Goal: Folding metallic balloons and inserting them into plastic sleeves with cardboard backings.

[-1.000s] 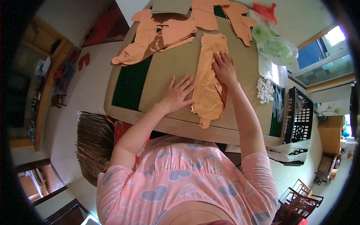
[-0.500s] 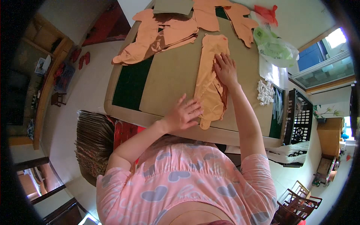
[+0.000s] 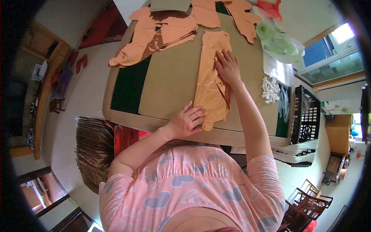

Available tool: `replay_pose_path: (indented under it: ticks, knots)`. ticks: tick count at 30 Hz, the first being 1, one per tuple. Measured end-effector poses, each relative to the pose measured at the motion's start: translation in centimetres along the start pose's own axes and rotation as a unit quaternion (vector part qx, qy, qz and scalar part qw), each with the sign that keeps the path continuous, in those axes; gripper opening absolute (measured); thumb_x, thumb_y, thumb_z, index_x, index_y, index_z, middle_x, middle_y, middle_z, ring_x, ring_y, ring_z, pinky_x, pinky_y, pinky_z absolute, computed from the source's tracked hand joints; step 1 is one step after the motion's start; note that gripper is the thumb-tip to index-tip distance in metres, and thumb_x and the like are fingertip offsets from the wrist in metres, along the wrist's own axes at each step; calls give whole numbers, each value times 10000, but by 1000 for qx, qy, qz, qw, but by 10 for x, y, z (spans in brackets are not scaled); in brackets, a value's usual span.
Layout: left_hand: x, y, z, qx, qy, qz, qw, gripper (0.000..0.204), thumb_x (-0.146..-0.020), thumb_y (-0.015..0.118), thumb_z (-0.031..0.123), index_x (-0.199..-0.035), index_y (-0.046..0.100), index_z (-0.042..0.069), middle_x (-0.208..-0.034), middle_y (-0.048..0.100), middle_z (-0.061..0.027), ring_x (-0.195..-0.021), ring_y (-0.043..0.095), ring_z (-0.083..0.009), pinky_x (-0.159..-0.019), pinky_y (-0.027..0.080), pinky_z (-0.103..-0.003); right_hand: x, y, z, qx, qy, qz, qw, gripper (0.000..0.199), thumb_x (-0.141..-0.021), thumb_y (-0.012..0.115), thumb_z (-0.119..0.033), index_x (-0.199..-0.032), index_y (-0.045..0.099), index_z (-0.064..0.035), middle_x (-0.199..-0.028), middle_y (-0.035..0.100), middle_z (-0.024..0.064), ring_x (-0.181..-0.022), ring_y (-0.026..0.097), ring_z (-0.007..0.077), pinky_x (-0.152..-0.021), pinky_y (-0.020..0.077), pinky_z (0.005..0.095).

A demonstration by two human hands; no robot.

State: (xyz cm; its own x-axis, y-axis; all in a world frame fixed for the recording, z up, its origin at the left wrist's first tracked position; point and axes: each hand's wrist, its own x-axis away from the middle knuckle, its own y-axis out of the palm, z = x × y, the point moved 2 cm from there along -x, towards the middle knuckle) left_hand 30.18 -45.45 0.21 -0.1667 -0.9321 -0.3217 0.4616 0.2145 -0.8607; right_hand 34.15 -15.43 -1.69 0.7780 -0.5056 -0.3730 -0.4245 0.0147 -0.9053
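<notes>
A folded rose-gold foil balloon (image 3: 210, 83), long and flat, lies on a sheet of brown cardboard (image 3: 170, 83) in front of me. My right hand (image 3: 228, 69) rests flat on its upper right part, fingers stretched out. At its lower left edge my left hand (image 3: 188, 119) lies with the fingers spread, fingertips at the foil. Wrinkles and a dark fold run along the balloon's right side. More flat foil balloons (image 3: 174, 31) of the same colour are spread across the far side of the table, partly under a grey-brown card (image 3: 170, 5).
On the table's right lie small white pieces (image 3: 270, 90), thin clear straws (image 3: 284, 104) and a green-white plastic bag (image 3: 278, 42). A black crate (image 3: 306, 116) stands beyond the right edge. A stack of folded brown sheets (image 3: 94, 147) stands at the near left.
My left hand has come down from above the balloon's lower left edge onto it. The right hand stays flat on the foil. The whole view has shifted slightly.
</notes>
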Motion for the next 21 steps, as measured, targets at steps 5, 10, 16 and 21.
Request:
replay_pose_path:
  ticks: [5,10,16,21]
  knots:
    - [0,2,-1,-21,2,-9,1000,498,-803,705,354,-1215,601,93,-1352,527,-95,-1300,460,-256,-1139,252,-535,-1,3,4,7,-2,8,1000,454,-972,463,-396,-1376,480,-190,-1474,416,114,-1391,342,326,-1110,257,578]
    - [1,-1,-1,-32,9,-3,999,483,-809,699,351,-1207,600,95,-1336,533,-92,-1294,459,-257,-1140,247,-538,-2,5,3,6,5,-2,1000,458,-975,461,-395,-1384,473,-189,-1480,410,112,-1402,324,321,-1116,247,577]
    - [-3,3,37,151,36,18,988,335,-829,673,252,-1106,639,67,-1190,609,-123,-1138,569,-292,-1000,444,-432,0,2,4,14,4,1,1000,457,-972,466,-391,-1381,475,-187,-1476,414,110,-1398,327,325,-1109,255,582]
    - [-11,83,95,513,-9,-291,807,392,-947,541,349,-1103,654,7,-1108,663,-175,-1053,615,-305,-942,466,-394,2,1,5,2,7,4,1000,446,-963,479,-379,-1363,492,-183,-1464,426,110,-1383,345,331,-1099,267,588]
